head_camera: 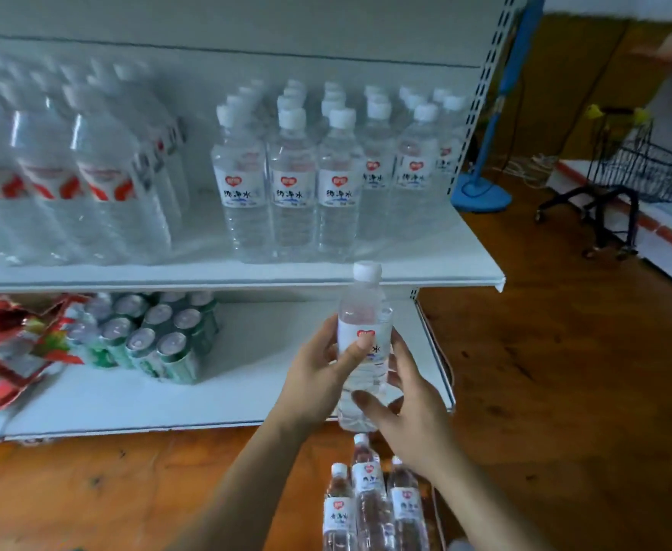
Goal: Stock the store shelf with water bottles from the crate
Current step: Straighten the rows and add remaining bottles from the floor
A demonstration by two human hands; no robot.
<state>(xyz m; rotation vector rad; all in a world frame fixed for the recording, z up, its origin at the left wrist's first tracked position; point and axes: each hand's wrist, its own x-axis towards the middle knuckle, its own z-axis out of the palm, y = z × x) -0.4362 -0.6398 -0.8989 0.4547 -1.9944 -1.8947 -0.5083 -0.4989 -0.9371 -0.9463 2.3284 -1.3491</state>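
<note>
I hold one clear water bottle (pixel 364 312) with a white cap upright in front of the lower shelf. My left hand (pixel 322 371) grips its label from the left, thumb across the front. My right hand (pixel 410 411) curls round its lower part from the right. On the upper shelf (pixel 426 272) stand several matching bottles (pixel 290 184) in rows. Below my hands, three more bottles (pixel 370 499) stand at the bottom edge of the view; the crate itself is not visible.
Larger red-labelled bottles (pixel 100 173) fill the upper shelf's left part. Green cans (pixel 155 340) and red snack packs (pixel 4 351) sit on the lower shelf. A blue fan stand (pixel 485 188) and a black shopping cart (pixel 636 173) stand on the wooden floor to the right.
</note>
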